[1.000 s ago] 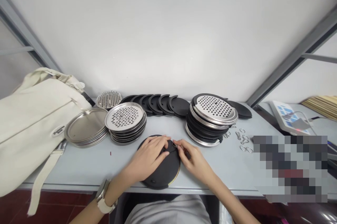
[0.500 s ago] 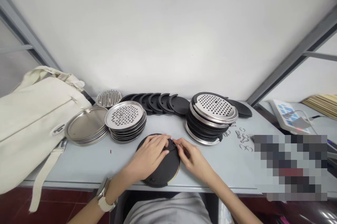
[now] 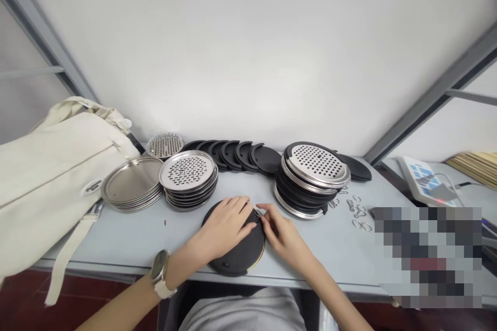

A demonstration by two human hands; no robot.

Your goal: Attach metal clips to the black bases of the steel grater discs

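A round black disc point(image 3: 243, 252) with a thin yellowish line along its lower right rim lies at the table's front edge. My left hand point(image 3: 227, 225) rests palm down across its upper left part, fingers stretched out and lying flat. At the disc's upper right edge, my right hand point(image 3: 283, 232) pinches a small metal ring point(image 3: 258, 213) between thumb and fingertips. The ring is at the disc's rim; whether it passes through a hole there I cannot tell. Several loose metal rings point(image 3: 356, 209) lie farther right on the table.
Left of the disc stand stacked metal plates point(image 3: 134, 181) and stacked grater plates point(image 3: 188, 170). Black notched discs point(image 3: 266, 158) overlap along the wall. A tall grater stack point(image 3: 316, 165) stands at right. A cream bag point(image 3: 66, 175) and a white power strip point(image 3: 425, 181) flank the table.
The view has shifted slightly. My right index finger has lifted a little off the ring, while the thumb and other fingers stay at it. My left hand still lies on the disc.
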